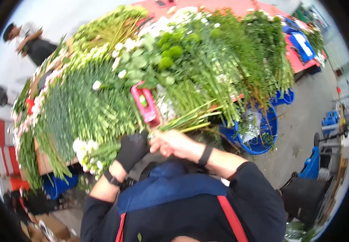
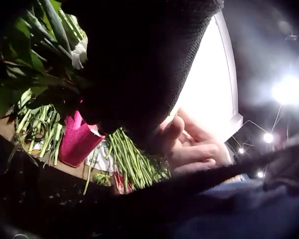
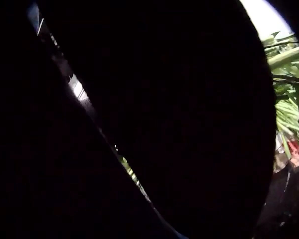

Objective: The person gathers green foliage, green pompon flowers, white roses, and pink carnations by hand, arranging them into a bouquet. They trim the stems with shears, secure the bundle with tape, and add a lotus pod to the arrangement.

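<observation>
My left hand (image 1: 132,151), in a black glove, grips a flower bunch (image 1: 86,151) at its middle. White blooms and leaves stick out on the left, and the cut stems (image 1: 196,121) run out to the right. My bare right hand (image 1: 170,142) meets the glove there, its thumb and curled fingers pinching at the stems. In the left wrist view the right fingers (image 2: 197,149) show bent beside the dark glove (image 2: 139,64). Just beyond the hands lies a pink holder (image 1: 144,103) with a green-and-white item inside. The right wrist view is mostly dark.
Rows of green stems (image 1: 94,105) and white flowers cover the table, with round green blooms (image 1: 170,54) behind. Blue buckets (image 1: 257,151) stand below the right edge, another blue bucket (image 1: 59,185) below the left. A person (image 1: 33,44) stands at the far left. Carts (image 1: 307,193) are on the right.
</observation>
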`<state>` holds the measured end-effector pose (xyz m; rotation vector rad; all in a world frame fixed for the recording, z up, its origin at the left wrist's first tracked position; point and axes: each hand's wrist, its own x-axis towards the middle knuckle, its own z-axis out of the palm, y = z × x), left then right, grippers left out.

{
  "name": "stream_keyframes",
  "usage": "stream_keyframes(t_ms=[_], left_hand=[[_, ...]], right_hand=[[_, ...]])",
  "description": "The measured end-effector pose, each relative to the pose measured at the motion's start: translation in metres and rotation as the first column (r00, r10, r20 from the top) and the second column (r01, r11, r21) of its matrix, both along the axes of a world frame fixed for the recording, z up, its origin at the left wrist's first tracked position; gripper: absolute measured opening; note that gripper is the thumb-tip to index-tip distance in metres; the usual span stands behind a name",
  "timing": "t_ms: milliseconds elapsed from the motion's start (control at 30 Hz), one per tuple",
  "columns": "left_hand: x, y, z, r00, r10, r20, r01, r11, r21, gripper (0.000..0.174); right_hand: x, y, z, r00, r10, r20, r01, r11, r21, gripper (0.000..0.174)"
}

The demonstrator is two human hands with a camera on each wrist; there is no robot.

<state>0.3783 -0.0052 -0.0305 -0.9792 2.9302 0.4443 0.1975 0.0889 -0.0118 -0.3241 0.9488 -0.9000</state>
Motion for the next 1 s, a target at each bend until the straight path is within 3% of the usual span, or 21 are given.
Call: stream_keyframes(t_ms=[33,67,133,200,233,300,367,400,467,500,567,667,733,767,867,900,967,1000], left_hand=[[0.0,-0.001,0.005,0.997,-0.005,-0.082,0.007,1.0,0.017,0.04],[-0.002,-0.005,0.014,0.986,-0.007,-0.169,0.011,1.0,0.022,0.041],[-0.007,-0.009,0.054,0.999,-0.039,-0.03,0.042,0.991,0.125,0.049],[-0.008,-0.014,0.07,0.999,-0.034,-0.009,0.035,0.947,0.321,0.055],[-0.009,-0.017,0.08,0.997,-0.059,0.056,0.03,0.906,0.422,0.057],[-0.01,-0.021,0.089,0.994,-0.106,0.025,0.074,0.83,0.553,0.056],[-0.02,-0.024,0.102,0.981,-0.191,0.037,0.115,0.721,0.683,0.052],[-0.023,-0.025,0.105,0.979,-0.197,0.058,0.085,0.645,0.759,0.05],[-0.029,-0.024,0.107,0.97,-0.22,0.101,0.015,0.47,0.882,0.047],[-0.029,-0.023,0.105,0.979,-0.203,0.023,0.063,0.404,0.912,0.041],[-0.034,-0.023,0.106,0.961,-0.276,0.015,0.098,0.391,0.915,0.04],[-0.042,-0.018,0.105,0.947,-0.301,-0.107,0.213,0.344,0.914,0.04],[-0.044,-0.016,0.104,0.934,-0.282,-0.221,0.305,0.303,0.903,0.041],[-0.047,-0.016,0.108,0.946,-0.275,-0.174,0.246,0.254,0.935,0.041],[-0.055,-0.017,0.12,0.959,-0.275,-0.067,0.113,0.152,0.982,0.041],[-0.057,-0.017,0.12,0.958,-0.281,-0.058,0.104,0.151,0.983,0.041],[-0.061,-0.018,0.123,0.96,-0.276,-0.05,0.102,0.176,0.979,0.038],[-0.063,-0.016,0.126,0.963,-0.265,-0.053,0.109,0.202,0.973,0.037]], right_hand=[[-0.005,0.005,-0.008,0.992,0.025,0.127,-0.014,0.996,-0.091,0.058],[-0.01,0.013,0.013,0.99,0.022,0.14,0.005,0.982,-0.19,0.061],[-0.02,0.029,0.027,0.974,0.068,-0.214,-0.143,0.923,-0.356,0.049],[-0.028,0.046,0.015,0.884,0.228,-0.408,-0.362,0.886,-0.289,0.038],[-0.028,0.055,0.001,0.839,0.231,-0.493,-0.409,0.865,-0.29,0.037],[-0.023,0.059,-0.014,0.711,0.148,-0.687,-0.44,0.856,-0.271,0.037],[-0.019,0.06,-0.02,0.502,-0.008,-0.865,-0.403,0.883,-0.242,0.037],[-0.017,0.058,-0.028,0.566,-0.182,-0.804,-0.34,0.837,-0.429,0.04],[-0.017,0.026,0.015,0.559,-0.412,-0.72,-0.321,0.693,-0.646,0.046],[-0.017,0.025,-0.003,0.576,-0.489,-0.655,-0.236,0.668,-0.706,0.048],[-0.019,0.021,-0.01,0.711,-0.517,-0.477,-0.119,0.58,-0.806,0.057],[-0.022,0.018,0.006,0.832,-0.488,-0.263,0.047,0.535,-0.844,0.04],[-0.039,0.016,0.002,0.788,-0.48,-0.385,-0.155,0.452,-0.879,0.037],[-0.046,0.017,0.001,0.757,-0.48,-0.444,-0.257,0.407,-0.877,0.036],[-0.046,0.034,0.004,0.845,-0.412,-0.34,-0.038,0.588,-0.808,0.029],[-0.042,0.032,-0.003,0.716,-0.565,-0.409,-0.132,0.466,-0.875,0.023],[-0.047,0.043,-0.025,0.693,-0.484,-0.533,-0.092,0.675,-0.732,0.026],[-0.049,0.049,-0.037,0.88,-0.377,-0.289,0.121,0.766,-0.631,0.027]])
